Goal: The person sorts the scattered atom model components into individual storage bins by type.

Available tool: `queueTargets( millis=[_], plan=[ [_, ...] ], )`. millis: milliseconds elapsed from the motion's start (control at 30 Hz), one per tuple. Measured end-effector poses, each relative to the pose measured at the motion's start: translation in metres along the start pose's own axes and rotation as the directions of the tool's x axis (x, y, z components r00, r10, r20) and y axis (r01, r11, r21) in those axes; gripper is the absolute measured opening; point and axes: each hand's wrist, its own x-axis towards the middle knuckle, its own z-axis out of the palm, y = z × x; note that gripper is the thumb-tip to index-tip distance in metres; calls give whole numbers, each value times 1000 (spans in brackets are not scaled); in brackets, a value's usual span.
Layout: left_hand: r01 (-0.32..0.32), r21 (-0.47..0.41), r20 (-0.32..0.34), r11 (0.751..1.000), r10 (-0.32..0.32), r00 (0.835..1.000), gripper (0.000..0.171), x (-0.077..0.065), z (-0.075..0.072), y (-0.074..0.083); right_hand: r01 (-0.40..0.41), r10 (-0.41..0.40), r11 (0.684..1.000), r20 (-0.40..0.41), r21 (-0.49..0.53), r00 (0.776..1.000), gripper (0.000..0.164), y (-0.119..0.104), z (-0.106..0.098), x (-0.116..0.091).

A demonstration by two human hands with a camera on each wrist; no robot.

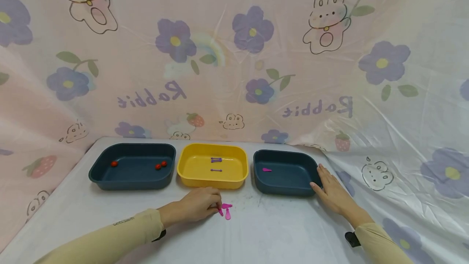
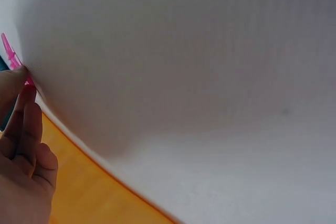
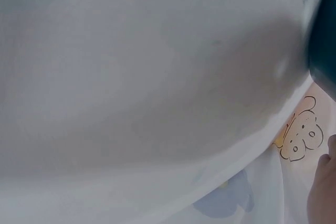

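Observation:
My left hand (image 1: 199,205) is low over the white table, in front of the yellow tray. Its thumb and fingertips pinch a small pink plastic piece (image 1: 220,212), partly hidden by the fingers. Pink plastic (image 2: 10,53) also shows at the fingertips of the left hand (image 2: 26,145) in the left wrist view. Close by lie two more pieces, a pink one pointing sideways (image 1: 227,205) and a pink teardrop-shaped one (image 1: 228,214). My right hand (image 1: 333,192) rests with extended fingers against the right side of the right dark blue tray (image 1: 286,188).
One pink piece (image 1: 266,170) lies inside the right tray. Several purple bar-shaped pieces (image 1: 216,170) are in the yellow tray (image 1: 212,183). The left dark blue tray (image 1: 132,185) holds three red bead-like pieces (image 1: 158,166). A patterned cloth (image 1: 220,72) hangs behind the table.

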Motion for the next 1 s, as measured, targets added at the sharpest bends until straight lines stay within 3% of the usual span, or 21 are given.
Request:
queueTargets(
  millis=[300, 767, 1000],
  plan=[
    [7, -18, 35, 1000, -7, 999, 10, 3, 2, -4, 0, 0, 1000, 1, 0, 1000, 80, -1, 0, 1],
    [34, 47, 139, 998, -41, 990, 12, 8, -5, 3, -5, 5, 1000, 7, 1, 1000, 79, -3, -1, 1],
    [43, 31, 146, 999, -47, 988, 13, 8, -7, 4, -8, 8, 1000, 4, -3, 1000, 80, -2, 0, 1]
  ],
)
